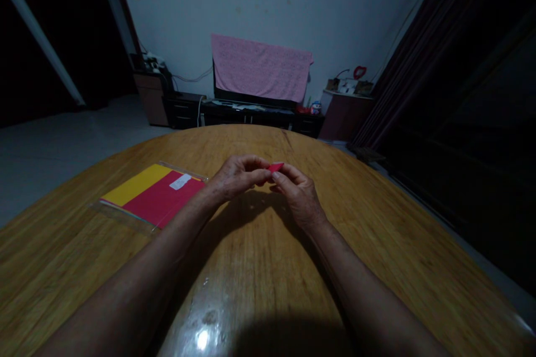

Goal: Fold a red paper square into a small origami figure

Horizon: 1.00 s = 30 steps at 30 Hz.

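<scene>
A small piece of folded red paper [276,167] is pinched up in the air between my left hand [238,175] and my right hand [297,195]. Fingers of both hands close on it and hide most of it. Both forearms rest low over the wooden table [259,251]. To the left of my left hand lies a clear plastic packet of coloured paper [153,198], showing yellow and red sheets and a white label. My left forearm passes close to its corner, and neither hand touches it.
The oval table's far edge curves ahead of me, with a bright glare near its front. Beyond it stand a low dark cabinet, a screen draped in a pink cloth [262,67], and a small side table [345,114] holding assorted items. Dark curtains hang at the right.
</scene>
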Motion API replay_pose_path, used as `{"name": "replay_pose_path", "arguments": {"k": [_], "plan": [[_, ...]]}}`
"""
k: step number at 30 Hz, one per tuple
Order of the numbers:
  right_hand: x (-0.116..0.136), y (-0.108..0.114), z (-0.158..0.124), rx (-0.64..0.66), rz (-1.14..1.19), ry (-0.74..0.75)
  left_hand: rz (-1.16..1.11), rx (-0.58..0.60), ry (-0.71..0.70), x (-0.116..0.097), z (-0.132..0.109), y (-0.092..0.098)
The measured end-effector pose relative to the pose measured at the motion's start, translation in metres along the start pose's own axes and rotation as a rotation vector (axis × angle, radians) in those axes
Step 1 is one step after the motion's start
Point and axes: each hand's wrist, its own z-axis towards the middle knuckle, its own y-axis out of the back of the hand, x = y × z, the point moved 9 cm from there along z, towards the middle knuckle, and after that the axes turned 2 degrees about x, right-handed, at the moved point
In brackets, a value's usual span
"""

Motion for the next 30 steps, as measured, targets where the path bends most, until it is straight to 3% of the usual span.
{"name": "replay_pose_path", "arguments": {"k": [8,13,18,25,30], "plan": [[-0.009,-0.002,0.000,0.067,0.072,-0.047,0.088,0.065,-0.089,-0.002,0.000,-0.004],[-0.008,-0.001,0.000,0.066,0.057,-0.046,-0.099,0.084,-0.013,0.003,0.001,-0.006],[-0.001,-0.001,0.000,0.034,-0.036,-0.004,-0.104,0.062,0.058,0.007,0.000,-0.004],[0.007,0.009,0.001,-0.212,-0.241,0.133,0.177,-0.069,-0.143,-0.007,-0.003,-0.014],[0.003,0.014,0.002,-0.260,-0.227,0.139,0.293,-0.117,-0.214,-0.004,-0.005,-0.022]]}}
